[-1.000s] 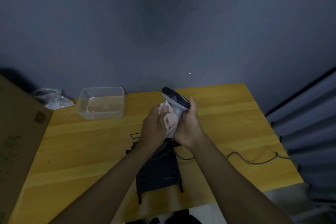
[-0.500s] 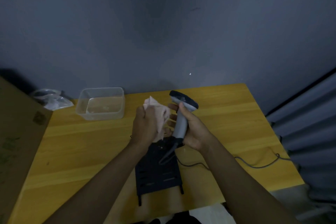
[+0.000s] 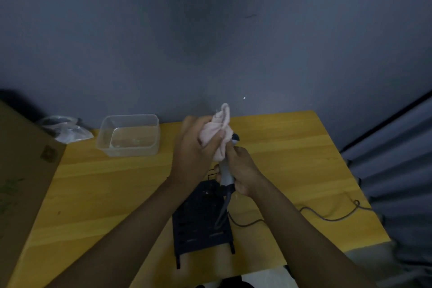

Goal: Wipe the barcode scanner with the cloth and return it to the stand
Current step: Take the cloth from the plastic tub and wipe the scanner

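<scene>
Fingers of the left hand [image 3: 195, 147] clamp the cloth [image 3: 216, 134] over the barcode scanner [image 3: 226, 174] head, right hand [image 3: 243, 170] gripping its handle below: wiping underway, the stand [image 3: 201, 224] return awaiting.

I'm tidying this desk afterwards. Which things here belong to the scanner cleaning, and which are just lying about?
In use:
- pink cloth, in the left hand
- barcode scanner, gripped by the right hand
- its cable
- black stand on the table

Lying about:
- clear plastic tub
- crumpled plastic bag
- cardboard box
</scene>
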